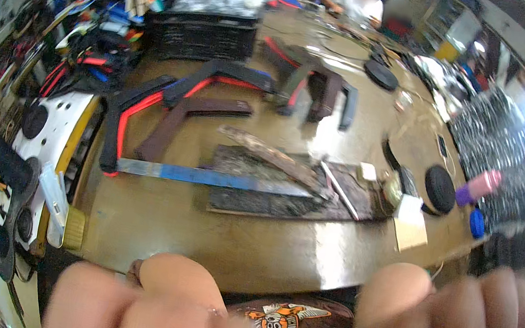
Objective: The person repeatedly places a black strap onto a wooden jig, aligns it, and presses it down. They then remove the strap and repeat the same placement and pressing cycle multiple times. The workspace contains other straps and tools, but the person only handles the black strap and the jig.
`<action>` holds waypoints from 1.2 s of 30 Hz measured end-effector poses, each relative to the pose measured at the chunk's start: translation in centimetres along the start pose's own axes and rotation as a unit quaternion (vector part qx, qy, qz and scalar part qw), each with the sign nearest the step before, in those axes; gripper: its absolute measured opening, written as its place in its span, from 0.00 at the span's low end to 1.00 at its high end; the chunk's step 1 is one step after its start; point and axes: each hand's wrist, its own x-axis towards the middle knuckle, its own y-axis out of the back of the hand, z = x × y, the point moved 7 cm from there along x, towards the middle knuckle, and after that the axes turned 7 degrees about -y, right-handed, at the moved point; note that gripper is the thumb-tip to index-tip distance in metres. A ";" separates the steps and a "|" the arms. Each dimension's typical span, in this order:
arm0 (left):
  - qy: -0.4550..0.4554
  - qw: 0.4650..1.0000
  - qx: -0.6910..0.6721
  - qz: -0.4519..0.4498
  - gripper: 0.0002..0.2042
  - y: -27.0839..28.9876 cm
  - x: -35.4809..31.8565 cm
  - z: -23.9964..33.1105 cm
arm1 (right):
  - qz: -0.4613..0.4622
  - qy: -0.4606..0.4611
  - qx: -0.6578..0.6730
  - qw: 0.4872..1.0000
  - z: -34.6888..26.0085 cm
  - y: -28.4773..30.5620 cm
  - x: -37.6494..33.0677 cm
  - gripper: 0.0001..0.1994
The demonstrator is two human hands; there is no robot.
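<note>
In the head view both hands are very close to the camera at the lower edge, blurred by nearness. The left hand (163, 313) is curled into a fist with the knuckles up, and the right hand (457, 325) is likewise clenched, fingers folded together; whether either one grips anything I cannot tell, since nothing shows between the fingers. Between and below them lies a brown cloth (291, 326) with an orange cartoon print, just beside both fists. Beyond them stretches the tan bench (210, 231). On it, well apart from the hands, a long metal ruler (205, 177) with a blue stripe lies across a dark worn mat (285, 195). Further back lie black and red angled strips (149, 101) and a brown strip (180, 120). A black crate (200, 34) stands at the far side. To the right sit a round black pad (440, 189) and a pink and purple bottle (479, 186).
</note>
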 end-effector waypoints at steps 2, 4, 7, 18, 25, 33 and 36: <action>0.014 1.000 -0.006 -0.010 0.07 1.4 -2.8 -3.8 | 0.047 0.029 0.071 0.996 -1.4 -2.6 -1.9 0.23; 0.113 0.962 0.209 -0.135 0.10 3.8 -6.1 -7.4 | 0.087 0.062 0.122 0.987 -1.9 -4.5 -3.6 0.25; 0.137 0.928 0.284 -0.197 0.15 6.9 -10.4 -9.8 | 0.127 0.106 0.160 0.973 -2.8 -6.6 -6.3 0.27; 0.122 0.923 0.311 -0.191 0.33 18.0 -17.0 -13.8 | 0.270 0.329 0.120 0.897 -6.5 -6.1 -15.1 0.37; 0.300 0.727 0.521 -0.331 0.34 22.7 -15.4 -11.8 | 0.220 0.204 -0.295 0.907 -8.8 -2.5 -25.3 0.37; 0.517 0.622 0.477 -0.345 0.59 27.5 -15.1 -17.3 | 0.543 -0.193 -0.701 0.420 -11.6 22.7 -40.5 0.18; 0.545 0.710 0.378 -0.237 0.64 27.5 -17.8 -18.0 | 0.420 -0.476 -0.689 0.350 -4.6 29.6 -44.7 0.19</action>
